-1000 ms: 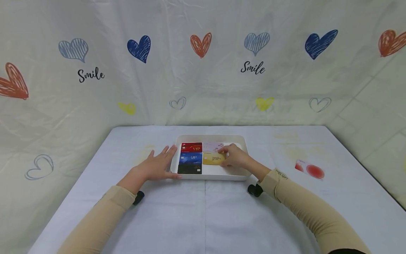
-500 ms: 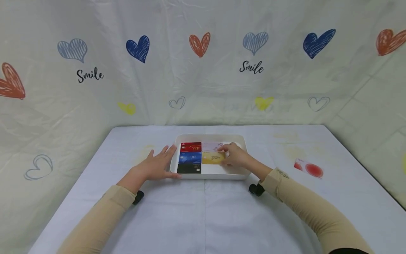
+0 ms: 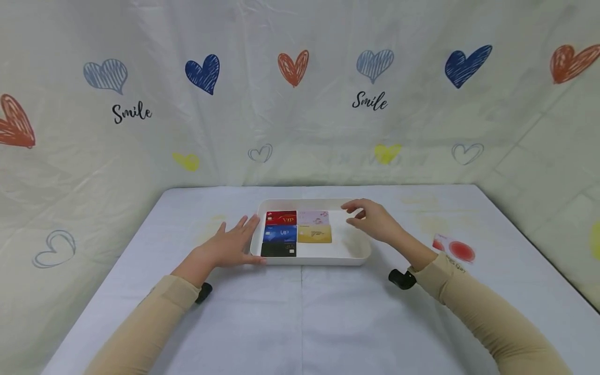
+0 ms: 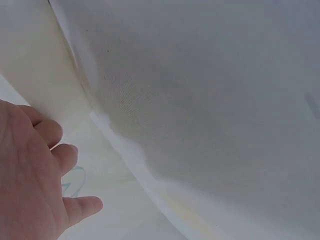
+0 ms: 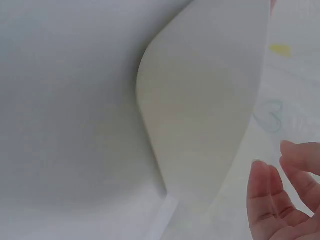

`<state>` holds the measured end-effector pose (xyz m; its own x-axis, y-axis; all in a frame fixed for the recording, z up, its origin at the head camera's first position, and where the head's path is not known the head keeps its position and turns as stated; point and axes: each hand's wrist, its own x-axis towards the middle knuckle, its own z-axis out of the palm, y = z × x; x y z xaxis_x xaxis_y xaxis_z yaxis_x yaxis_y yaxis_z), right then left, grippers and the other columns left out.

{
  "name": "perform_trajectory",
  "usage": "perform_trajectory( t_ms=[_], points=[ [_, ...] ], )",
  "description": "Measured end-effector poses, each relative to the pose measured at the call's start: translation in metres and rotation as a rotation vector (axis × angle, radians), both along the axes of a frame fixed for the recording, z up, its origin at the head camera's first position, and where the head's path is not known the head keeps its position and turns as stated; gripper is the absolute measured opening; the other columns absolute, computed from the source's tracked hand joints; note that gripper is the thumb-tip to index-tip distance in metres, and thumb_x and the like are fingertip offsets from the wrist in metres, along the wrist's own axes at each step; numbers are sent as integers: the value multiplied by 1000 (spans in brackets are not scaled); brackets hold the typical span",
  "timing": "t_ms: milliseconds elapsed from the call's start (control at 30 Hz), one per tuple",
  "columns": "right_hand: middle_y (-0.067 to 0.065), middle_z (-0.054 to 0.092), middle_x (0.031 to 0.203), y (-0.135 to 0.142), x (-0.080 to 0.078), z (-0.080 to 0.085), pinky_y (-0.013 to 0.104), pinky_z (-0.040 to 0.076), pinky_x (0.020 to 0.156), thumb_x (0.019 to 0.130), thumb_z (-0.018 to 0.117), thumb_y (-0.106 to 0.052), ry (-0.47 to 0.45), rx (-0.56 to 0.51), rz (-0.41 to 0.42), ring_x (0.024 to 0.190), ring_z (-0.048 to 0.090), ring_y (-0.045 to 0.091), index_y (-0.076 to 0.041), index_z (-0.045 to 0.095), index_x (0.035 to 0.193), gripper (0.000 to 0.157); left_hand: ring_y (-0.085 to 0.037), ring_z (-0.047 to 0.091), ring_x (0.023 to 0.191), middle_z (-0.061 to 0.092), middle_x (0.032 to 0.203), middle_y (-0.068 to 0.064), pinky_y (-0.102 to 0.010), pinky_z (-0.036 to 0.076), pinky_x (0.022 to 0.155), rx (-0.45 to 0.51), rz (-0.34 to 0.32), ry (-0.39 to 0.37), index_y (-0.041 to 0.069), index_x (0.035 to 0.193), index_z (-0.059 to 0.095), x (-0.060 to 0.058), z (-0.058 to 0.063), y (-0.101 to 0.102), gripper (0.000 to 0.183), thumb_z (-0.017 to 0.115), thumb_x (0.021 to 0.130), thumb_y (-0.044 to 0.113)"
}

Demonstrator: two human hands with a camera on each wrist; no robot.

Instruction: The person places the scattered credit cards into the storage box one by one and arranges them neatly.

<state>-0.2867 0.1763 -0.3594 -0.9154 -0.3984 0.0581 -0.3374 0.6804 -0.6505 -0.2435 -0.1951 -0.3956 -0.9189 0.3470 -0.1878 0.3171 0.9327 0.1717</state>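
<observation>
A white tray (image 3: 337,261) holds several cards laid flat in two columns. Down its left column run a red VIP card (image 3: 281,216), a blue VIP card (image 3: 280,233) and a black VIP card (image 3: 278,250). Beside them lie a pale pink card (image 3: 313,217) and, below that, a gold card (image 3: 314,234). My left hand (image 3: 229,245) rests at the tray's left edge with fingers spread. Over the tray's right end hovers my right hand (image 3: 372,221), its fingers loosely bent with nothing between them. The right wrist view shows the tray's outer wall (image 5: 200,100) beside those fingers.
To the right on the white tablecloth (image 3: 225,323) lies a card with red round shapes (image 3: 454,248), partly behind the right forearm. A pale curtain (image 3: 319,114) printed with hearts hangs behind the table.
My right hand has let go of the gold card and moved up and to the right, away from it. The gold card stays flat in the tray. My left hand has not moved.
</observation>
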Motion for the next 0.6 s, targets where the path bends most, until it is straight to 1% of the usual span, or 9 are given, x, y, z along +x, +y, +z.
perform_trajectory(
  t_ms=[133, 267, 367, 500, 600],
  points=[
    [23, 64, 124, 20, 2, 4, 39, 59, 78, 101, 63, -5, 24, -43, -40, 103, 67, 35, 1, 62, 136, 36, -35, 7, 156, 11, 171, -12, -73, 4, 116, -3, -5, -1, 8, 165, 8, 0, 0, -1, 123, 65, 81, 77],
    [22, 65, 121, 36, 4, 6, 45, 59, 80, 102, 62, -6, 33, -76, -66, 101, 68, 38, 1, 62, 136, 34, -35, 7, 156, 11, 171, -12, -73, 4, 116, -5, -3, 2, 9, 165, 9, -1, -1, -2, 123, 66, 81, 77],
    [24, 66, 122, 49, 6, 9, 49, 59, 84, 102, 62, -7, 25, -89, -76, 102, 68, 39, 2, 61, 135, 35, -35, 7, 156, 11, 171, -12, -72, 4, 116, -4, 1, 1, 9, 166, 9, -1, -2, -2, 123, 66, 80, 77],
    [25, 64, 129, 68, 7, 16, 43, 58, 88, 104, 62, -13, -18, -98, -100, 104, 68, 34, 1, 59, 139, 38, -35, 7, 157, 11, 171, -12, -72, 3, 117, -5, 3, -7, 9, 166, 8, -1, -2, -2, 124, 65, 80, 78],
    [24, 62, 134, 84, 8, 21, 41, 57, 91, 105, 61, -19, -46, -93, -119, 108, 67, 32, 1, 57, 141, 41, -35, 7, 156, 11, 171, -12, -72, 3, 117, -3, 0, -6, 8, 165, 8, -1, -2, -2, 124, 65, 81, 78]
  ],
)
